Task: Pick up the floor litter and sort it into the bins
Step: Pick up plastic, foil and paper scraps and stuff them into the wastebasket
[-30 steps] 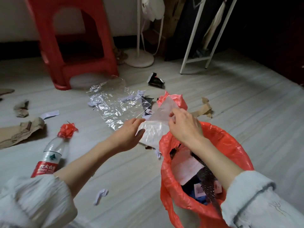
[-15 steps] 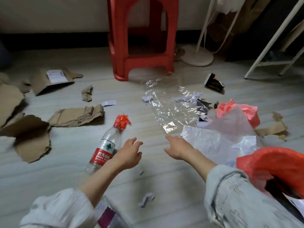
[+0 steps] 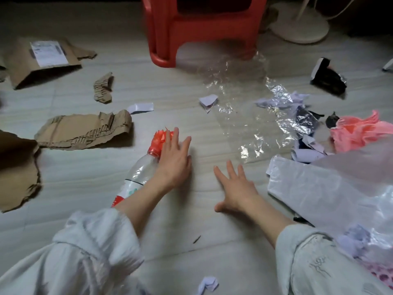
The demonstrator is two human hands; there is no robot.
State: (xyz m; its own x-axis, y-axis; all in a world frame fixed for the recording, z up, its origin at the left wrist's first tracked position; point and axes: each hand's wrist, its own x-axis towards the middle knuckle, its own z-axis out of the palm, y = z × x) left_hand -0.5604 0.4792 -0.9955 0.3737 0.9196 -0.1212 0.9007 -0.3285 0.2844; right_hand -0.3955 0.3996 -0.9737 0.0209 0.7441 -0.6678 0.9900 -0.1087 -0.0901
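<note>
torn brown cardboard sheet at 9 o'clock on floor | clear plastic bottle with red label under left hand, grip wide, fingers straight by red cap | right hand grip wide, splayed, empty | crinkled clear film at 1 o'clock

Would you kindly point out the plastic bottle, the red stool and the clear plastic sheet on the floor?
plastic bottle (image 3: 139, 171): head view, on the clear shoulder below the red neck.
red stool (image 3: 197, 28): head view, on the front crossbar between the legs.
clear plastic sheet (image 3: 244, 116): head view, on its crinkled middle.
</note>
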